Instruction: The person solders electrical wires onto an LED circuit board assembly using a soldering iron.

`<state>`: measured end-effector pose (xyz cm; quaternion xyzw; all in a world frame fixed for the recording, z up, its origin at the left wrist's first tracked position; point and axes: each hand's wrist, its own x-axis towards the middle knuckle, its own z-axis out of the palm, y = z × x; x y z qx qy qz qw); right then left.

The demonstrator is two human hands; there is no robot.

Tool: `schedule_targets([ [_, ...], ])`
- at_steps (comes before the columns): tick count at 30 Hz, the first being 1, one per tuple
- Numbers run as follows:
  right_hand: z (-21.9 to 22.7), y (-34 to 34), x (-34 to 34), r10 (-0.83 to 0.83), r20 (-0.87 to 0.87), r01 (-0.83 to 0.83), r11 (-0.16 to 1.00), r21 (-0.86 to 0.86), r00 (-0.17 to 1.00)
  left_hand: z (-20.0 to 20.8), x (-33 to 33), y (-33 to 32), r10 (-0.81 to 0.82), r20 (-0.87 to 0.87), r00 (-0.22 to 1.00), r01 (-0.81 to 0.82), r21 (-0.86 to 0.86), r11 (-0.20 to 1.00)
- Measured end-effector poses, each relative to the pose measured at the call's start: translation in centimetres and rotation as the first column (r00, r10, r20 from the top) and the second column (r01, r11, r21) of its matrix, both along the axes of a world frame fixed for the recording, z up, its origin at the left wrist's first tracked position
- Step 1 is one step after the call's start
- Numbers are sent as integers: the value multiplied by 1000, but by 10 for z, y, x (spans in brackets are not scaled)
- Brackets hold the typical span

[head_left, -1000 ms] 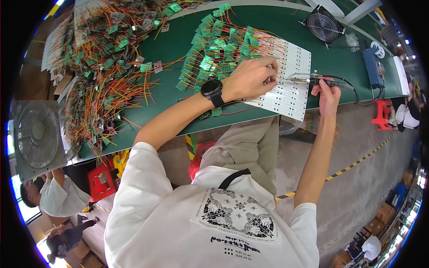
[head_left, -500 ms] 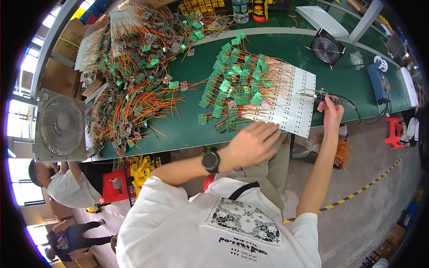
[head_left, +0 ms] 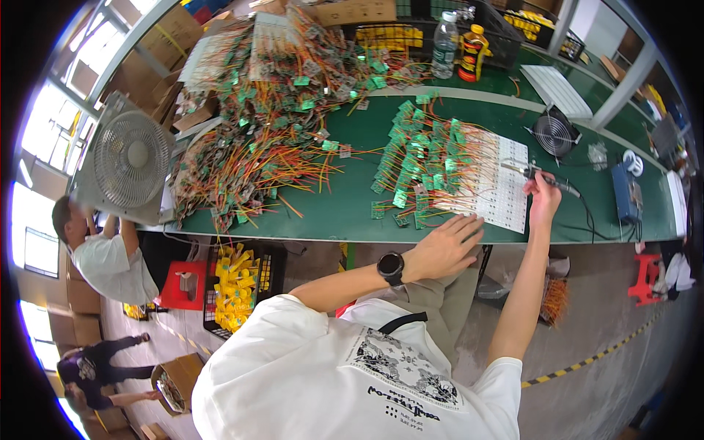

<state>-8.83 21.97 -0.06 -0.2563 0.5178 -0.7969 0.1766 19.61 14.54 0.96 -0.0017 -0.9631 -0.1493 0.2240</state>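
A white perforated panel (head_left: 507, 202) lies on the green bench, with rows of small green circuit boards (head_left: 422, 158) wired in red and yellow over its left part. My right hand (head_left: 543, 196) grips a soldering iron (head_left: 563, 185) by its dark handle at the panel's right edge. Its metal tip points left over the panel; whether it touches cannot be made out. At the panel's near edge is my left hand (head_left: 446, 248), palm down and fingers stretched out, holding nothing.
A large heap of wired circuit boards (head_left: 257, 158) covers the bench's left. A grey fan (head_left: 132, 158) stands beyond it. Right of the panel are a small black fan (head_left: 555, 133) and a blue soldering station (head_left: 625, 192). Two bottles (head_left: 444, 48) stand behind. Co-workers are at far left.
The whole view has shifted, so the bench sits lower and further right. Both hands stay about the same place at the panel. A cardboard box now shows by the standing co-worker.
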Motion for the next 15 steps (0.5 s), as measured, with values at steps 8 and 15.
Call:
schedule_targets([
  [8,-11,-1,9,-34,37,32,998,53,999,25,97,-57,273,-227,935,-222,224,949],
  [15,-13,-1,3,-59,57,57,998,21,997,32,134,-218,598,-201,776,-619,-53,784],
])
